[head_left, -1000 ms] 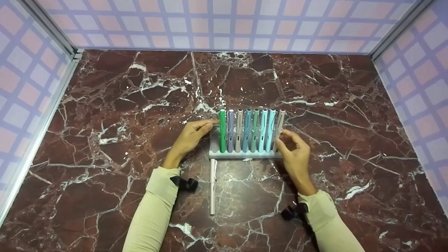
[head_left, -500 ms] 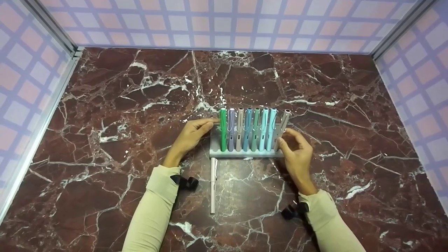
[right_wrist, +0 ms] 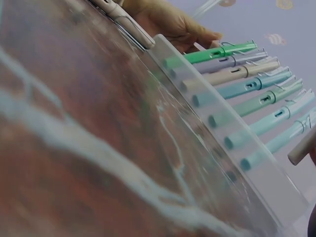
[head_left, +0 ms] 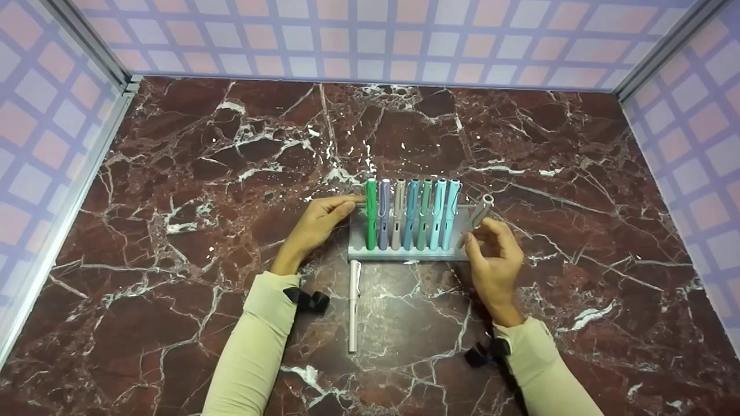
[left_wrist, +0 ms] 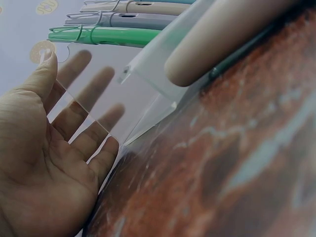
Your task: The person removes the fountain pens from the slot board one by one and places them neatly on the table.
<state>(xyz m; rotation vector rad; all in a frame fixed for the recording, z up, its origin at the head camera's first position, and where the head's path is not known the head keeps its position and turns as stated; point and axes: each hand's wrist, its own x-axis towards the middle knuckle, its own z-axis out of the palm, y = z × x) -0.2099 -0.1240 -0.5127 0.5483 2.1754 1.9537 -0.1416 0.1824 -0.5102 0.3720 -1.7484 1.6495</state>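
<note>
A clear pen stand (head_left: 404, 255) holds a row of upright capped pens, from a green pen (head_left: 371, 215) at the left to a light-blue pen (head_left: 450, 215) at the right. My left hand (head_left: 317, 225) is at the stand's left end; in the left wrist view its fairly straight fingers (left_wrist: 81, 86) lie behind the clear panel. With thumb and fingers, my right hand (head_left: 496, 254) pinches a grey-brown pen (head_left: 481, 210), tilted, at the stand's right end. Its lower end is apart from the base in the right wrist view.
A pale pinkish pen (head_left: 353, 309) lies on the dark red marbled table (head_left: 191, 323), just in front of the stand's left end. Checked panels (head_left: 370, 40) enclose the back and sides.
My right hand has shifted slightly right, and its grey-brown pen has tipped away from the row and come off the base. My left hand stays at the stand's left end.
</note>
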